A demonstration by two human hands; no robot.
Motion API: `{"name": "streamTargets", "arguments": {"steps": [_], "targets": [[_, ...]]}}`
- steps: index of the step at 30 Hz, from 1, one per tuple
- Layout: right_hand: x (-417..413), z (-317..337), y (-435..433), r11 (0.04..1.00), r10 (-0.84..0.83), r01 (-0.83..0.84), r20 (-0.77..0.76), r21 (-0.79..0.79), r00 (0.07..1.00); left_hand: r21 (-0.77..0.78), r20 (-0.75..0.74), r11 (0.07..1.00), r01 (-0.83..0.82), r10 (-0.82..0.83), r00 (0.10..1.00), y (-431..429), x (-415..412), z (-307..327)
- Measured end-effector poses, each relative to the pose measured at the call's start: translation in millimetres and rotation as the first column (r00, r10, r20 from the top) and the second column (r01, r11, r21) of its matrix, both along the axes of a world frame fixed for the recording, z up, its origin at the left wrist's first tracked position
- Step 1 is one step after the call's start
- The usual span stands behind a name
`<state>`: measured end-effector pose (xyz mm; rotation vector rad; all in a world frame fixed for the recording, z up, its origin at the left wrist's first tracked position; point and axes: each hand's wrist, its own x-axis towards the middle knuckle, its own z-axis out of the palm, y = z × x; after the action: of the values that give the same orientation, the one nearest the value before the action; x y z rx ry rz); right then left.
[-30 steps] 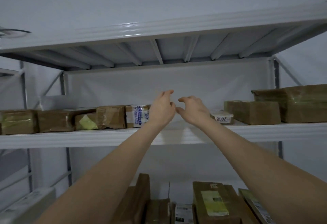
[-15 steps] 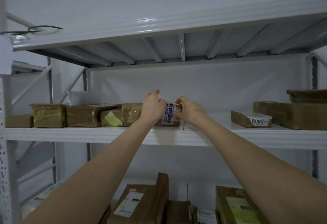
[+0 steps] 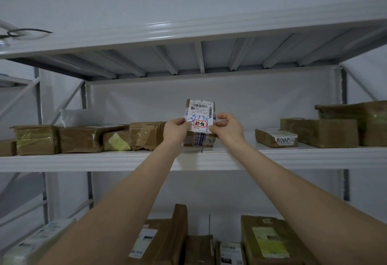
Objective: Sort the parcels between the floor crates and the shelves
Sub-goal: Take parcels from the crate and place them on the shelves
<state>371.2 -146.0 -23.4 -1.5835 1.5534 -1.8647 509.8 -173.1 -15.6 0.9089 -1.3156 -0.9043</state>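
Observation:
A small brown parcel [image 3: 200, 110] with a white barcode label and a red stamp stands tipped up in the middle of the white shelf [image 3: 125, 161]. Its label faces me and its lower edge seems to rest on the shelf board. My left hand [image 3: 174, 128] grips its left side and my right hand [image 3: 228, 127] grips its right side, fingers pinching the label face. Both arms reach up from below.
Taped brown parcels [image 3: 83, 139] and a white bag [image 3: 81, 117] line the shelf to the left. A flat labelled parcel [image 3: 276, 138] and bigger boxes [image 3: 320, 133] sit to the right. The shelf above [image 3: 188, 32] hangs close overhead. More parcels [image 3: 163, 239] stand on the lower shelf.
My hands closed on the small parcel beside the left row and tipped it upright, so its label now faces me. The view shifted slightly left.

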Motion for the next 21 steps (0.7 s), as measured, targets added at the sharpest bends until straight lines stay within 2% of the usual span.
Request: {"name": "streamTargets", "arguments": {"steps": [7,14,21], "targets": [[-17,4,32,1.0,0.003,-0.003,-0.001,0.009,1.0,-0.066,0.025,0.988,0.137,-0.136,0.99,27,-21,2],[-22,-3,56,0.996,0.094,-0.093,0.114,-0.013,0.989,-0.104,0.036,0.974,0.201,-0.198,0.98,55,-39,-5],[-23,-13,74,0.998,0.063,-0.061,0.042,-0.029,0.997,-0.164,0.147,0.959,0.232,-0.208,0.967,80,-25,-19]]}}
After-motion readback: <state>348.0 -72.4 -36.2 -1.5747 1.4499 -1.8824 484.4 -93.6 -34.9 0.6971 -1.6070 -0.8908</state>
